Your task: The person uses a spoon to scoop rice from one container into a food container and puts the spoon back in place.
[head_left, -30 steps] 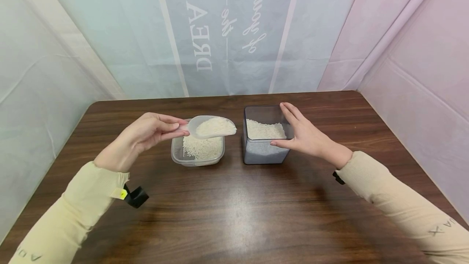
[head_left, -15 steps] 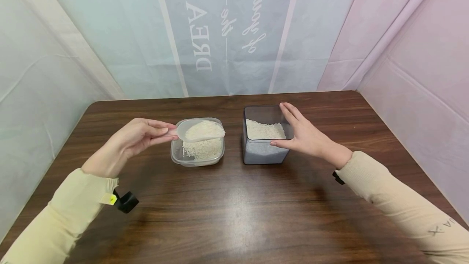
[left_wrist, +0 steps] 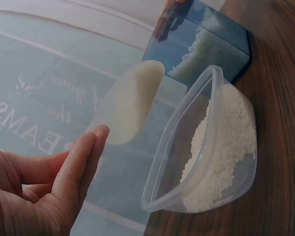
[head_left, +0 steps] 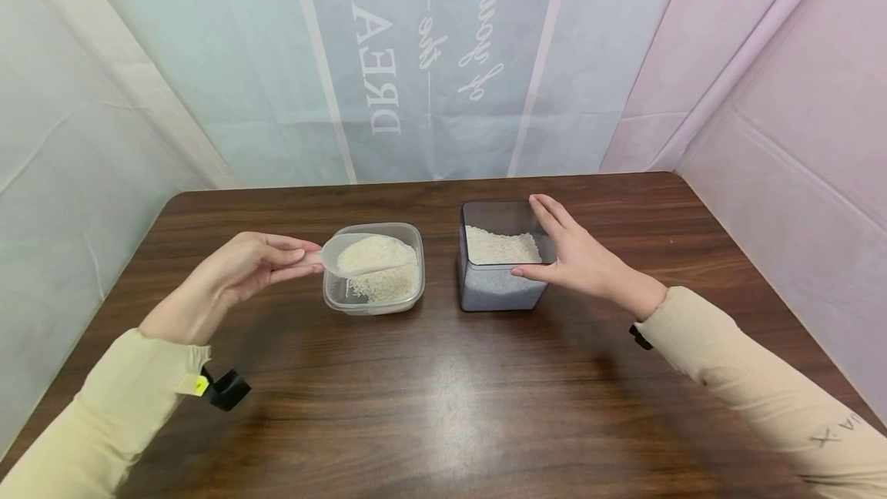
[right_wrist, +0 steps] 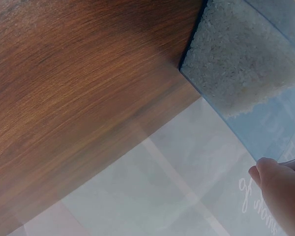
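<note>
My left hand [head_left: 242,272] pinches the handle of a translucent white scoop [head_left: 331,254] between thumb and fingers. Heaped with white rice [head_left: 377,252], the scoop hovers roughly level over a clear plastic tub [head_left: 335,300]. More rice [left_wrist: 226,142] lies in that tub, piled to one side. To the right stands a tall, square, smoky blue-grey container [head_left: 502,295], over half filled with rice. My right hand [head_left: 582,256] holds this container at its right side, thumb at the front rim and fingers at the back corner [right_wrist: 273,172].
Both containers stand on a dark brown wooden table [head_left: 443,391], a hand's width or less apart. A printed pale blue cloth [head_left: 436,60] hangs behind the table's back edge. Pale sheets [head_left: 783,137] rise at both sides. A black strap piece [head_left: 227,390] juts from my left cuff.
My left hand has drawn the loaded scoop left and slightly toward me, so its tip is now within the tub's outline. The right hand and both containers have stayed in place.
</note>
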